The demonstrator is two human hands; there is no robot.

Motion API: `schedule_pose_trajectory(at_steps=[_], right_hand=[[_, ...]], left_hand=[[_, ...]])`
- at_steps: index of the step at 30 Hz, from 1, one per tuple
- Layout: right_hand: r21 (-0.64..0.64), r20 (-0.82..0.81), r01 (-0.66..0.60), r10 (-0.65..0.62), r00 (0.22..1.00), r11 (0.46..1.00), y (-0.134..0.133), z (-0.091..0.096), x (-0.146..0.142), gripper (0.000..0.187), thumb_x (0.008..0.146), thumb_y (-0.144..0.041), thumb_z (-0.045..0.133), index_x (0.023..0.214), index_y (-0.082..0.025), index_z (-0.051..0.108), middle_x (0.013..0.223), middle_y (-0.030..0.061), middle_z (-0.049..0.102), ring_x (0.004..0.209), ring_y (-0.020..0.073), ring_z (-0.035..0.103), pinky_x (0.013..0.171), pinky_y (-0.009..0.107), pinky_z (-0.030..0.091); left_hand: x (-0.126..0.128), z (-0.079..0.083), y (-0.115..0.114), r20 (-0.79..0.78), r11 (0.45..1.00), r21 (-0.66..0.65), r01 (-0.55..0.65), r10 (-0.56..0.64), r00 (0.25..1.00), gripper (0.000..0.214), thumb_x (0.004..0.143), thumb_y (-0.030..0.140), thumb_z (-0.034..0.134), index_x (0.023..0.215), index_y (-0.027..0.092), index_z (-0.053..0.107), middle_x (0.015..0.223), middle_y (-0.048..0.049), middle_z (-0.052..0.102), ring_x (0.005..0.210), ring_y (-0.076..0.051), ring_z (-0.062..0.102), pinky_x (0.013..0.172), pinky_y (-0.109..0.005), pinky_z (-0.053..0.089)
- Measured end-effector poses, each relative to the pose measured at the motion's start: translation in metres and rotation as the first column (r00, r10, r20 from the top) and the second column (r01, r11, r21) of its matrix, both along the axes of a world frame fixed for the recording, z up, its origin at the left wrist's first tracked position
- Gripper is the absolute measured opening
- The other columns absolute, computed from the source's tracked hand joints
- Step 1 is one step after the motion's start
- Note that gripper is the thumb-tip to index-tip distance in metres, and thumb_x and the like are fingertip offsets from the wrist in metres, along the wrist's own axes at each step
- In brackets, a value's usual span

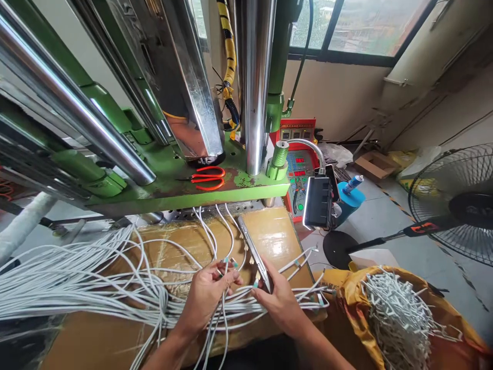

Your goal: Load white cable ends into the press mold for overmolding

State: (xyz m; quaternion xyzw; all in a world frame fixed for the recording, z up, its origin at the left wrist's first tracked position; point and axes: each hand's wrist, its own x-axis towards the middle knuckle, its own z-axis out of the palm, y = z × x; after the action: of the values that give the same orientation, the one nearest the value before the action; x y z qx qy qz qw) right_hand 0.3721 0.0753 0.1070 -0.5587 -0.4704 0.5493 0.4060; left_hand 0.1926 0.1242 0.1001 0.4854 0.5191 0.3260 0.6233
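Note:
My left hand [206,295] is closed, its fingertips pinching white cables [224,318] near their small green-tipped ends. Just to the right, my right hand [281,300] grips the lower end of a long, narrow metal bar [252,252]. The bar slants up and away toward the machine. Several small connector ends stick out along its left side, some with cables running to them. A large bundle of white cables [96,272] spreads from the left across a tape-covered brown work surface [275,231], passing under both hands.
A green press machine [215,194] stands ahead, with orange-handled cutters [208,178] on its ledge. Right of it are a red control panel [302,159] and a lit lamp [318,203]. A sack [356,308] of white scraps and a fan [462,205] stand at right.

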Motion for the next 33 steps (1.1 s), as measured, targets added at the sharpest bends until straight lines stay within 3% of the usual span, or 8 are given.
schedule_pose_trajectory(at_steps=[4,7,12,16,21,24,30,33], right_hand=[[-0.002,-0.031,0.012,-0.012,0.999,1.000,0.000,-0.005,0.001,0.061,0.076,-0.022,0.064,0.134,-0.022,0.046,0.089,-0.0016,0.058,0.073,0.0129,0.046,0.073,0.026,0.041],[-0.037,-0.039,0.021,-0.022,0.999,0.999,-0.001,-0.010,0.001,0.064,0.077,-0.021,0.062,0.137,-0.019,0.043,0.088,-0.0005,0.057,0.075,0.0139,0.047,0.073,0.026,0.042],[-0.054,-0.031,0.018,-0.019,0.999,0.998,-0.001,-0.016,0.001,0.066,0.077,-0.026,0.063,0.138,-0.017,0.041,0.084,-0.0006,0.054,0.074,0.0147,0.046,0.072,0.027,0.042],[-0.057,-0.027,0.010,-0.011,1.000,0.998,0.000,-0.017,0.001,0.065,0.077,-0.028,0.062,0.138,-0.018,0.041,0.086,-0.0001,0.055,0.074,0.0148,0.046,0.073,0.026,0.042],[-0.053,-0.017,0.004,-0.005,1.000,0.999,-0.001,-0.020,0.001,0.068,0.076,-0.028,0.063,0.139,-0.017,0.040,0.082,-0.0010,0.053,0.075,0.0156,0.047,0.074,0.027,0.041],[-0.071,-0.022,0.012,-0.014,1.000,0.997,-0.001,-0.019,0.002,0.070,0.076,-0.029,0.064,0.140,-0.016,0.038,0.079,-0.0012,0.051,0.074,0.0157,0.046,0.072,0.027,0.041],[-0.046,-0.056,-0.018,0.015,0.998,0.999,0.002,-0.009,0.003,0.059,0.078,-0.028,0.062,0.134,-0.019,0.046,0.075,-0.0031,0.045,0.069,0.0139,0.039,0.066,0.025,0.038],[-0.053,-0.092,-0.005,0.001,0.996,0.999,0.002,-0.010,0.003,0.057,0.078,-0.029,0.064,0.132,-0.020,0.049,0.078,-0.0028,0.047,0.070,0.0138,0.040,0.067,0.025,0.038]], left_hand=[[0.004,0.007,0.001,-0.133,0.988,0.096,0.123,-0.110,0.985,0.024,0.081,0.039,0.066,0.085,0.016,0.065,0.054,0.0028,0.061,0.045,-0.010,0.053,0.047,-0.019,0.042],[0.005,0.011,0.004,-0.285,0.940,0.206,0.272,-0.208,0.936,0.024,0.087,0.038,0.059,0.095,0.018,0.071,0.063,-0.0002,0.067,0.052,-0.013,0.060,0.054,-0.021,0.048],[0.000,0.000,0.011,-0.401,0.745,0.485,0.458,-0.276,0.873,0.026,0.088,0.016,0.050,0.101,0.021,0.073,0.100,-0.0057,0.074,0.093,-0.019,0.069,0.086,-0.026,0.053],[-0.001,-0.014,0.013,-0.481,0.567,0.651,0.505,-0.206,0.852,0.037,0.086,0.006,0.043,0.111,0.018,0.067,0.108,-0.0079,0.072,0.099,-0.018,0.068,0.088,-0.027,0.054],[0.000,-0.017,0.010,-0.521,0.424,0.740,0.522,-0.130,0.844,0.036,0.084,0.003,0.044,0.111,0.014,0.065,0.106,-0.0099,0.072,0.098,-0.018,0.069,0.088,-0.027,0.055],[0.000,-0.017,0.008,-0.513,0.401,0.759,0.513,-0.117,0.851,0.036,0.084,0.002,0.044,0.111,0.014,0.064,0.105,-0.0101,0.073,0.097,-0.018,0.069,0.088,-0.026,0.055],[0.001,-0.021,0.008,-0.518,0.455,0.724,0.518,-0.138,0.844,0.040,0.084,0.002,0.041,0.115,0.015,0.063,0.108,-0.0105,0.071,0.100,-0.019,0.068,0.089,-0.029,0.056],[0.002,-0.021,0.007,-0.521,0.450,0.724,0.523,-0.140,0.842,0.041,0.085,0.002,0.040,0.117,0.014,0.062,0.109,-0.0119,0.071,0.101,-0.019,0.068,0.090,-0.030,0.056]])
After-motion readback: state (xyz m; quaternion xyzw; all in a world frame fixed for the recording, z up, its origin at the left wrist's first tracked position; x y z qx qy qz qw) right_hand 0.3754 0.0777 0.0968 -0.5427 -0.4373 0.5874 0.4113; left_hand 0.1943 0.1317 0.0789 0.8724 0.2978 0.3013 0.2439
